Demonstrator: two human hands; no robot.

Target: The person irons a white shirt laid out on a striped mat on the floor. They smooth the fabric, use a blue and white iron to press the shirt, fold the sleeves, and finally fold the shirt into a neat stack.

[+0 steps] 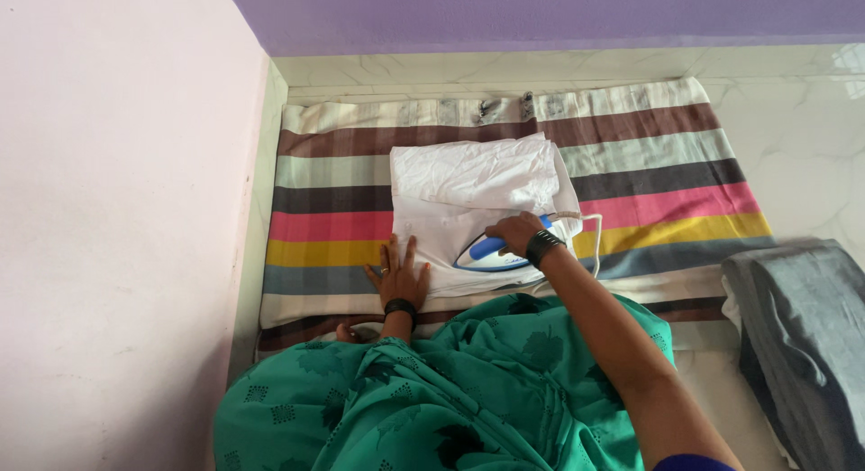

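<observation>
Entry: iron (491,252) on white cloth (468,196), striped mat (667,178) on the floor, my view from above.

My right hand (515,232) is clamped on the iron's handle; my left hand (396,274) lies flat, fingers spread, pinning the cloth's near-left corner. Risks, as I judge: iron tip just beside my left fingers, a burn; the cord (590,232) catching the cloth's right edge. Wall (126,210) hems the mat's left edge; folded grey fabric (802,318) crowds the near-right corner; the far strip lies open.
</observation>
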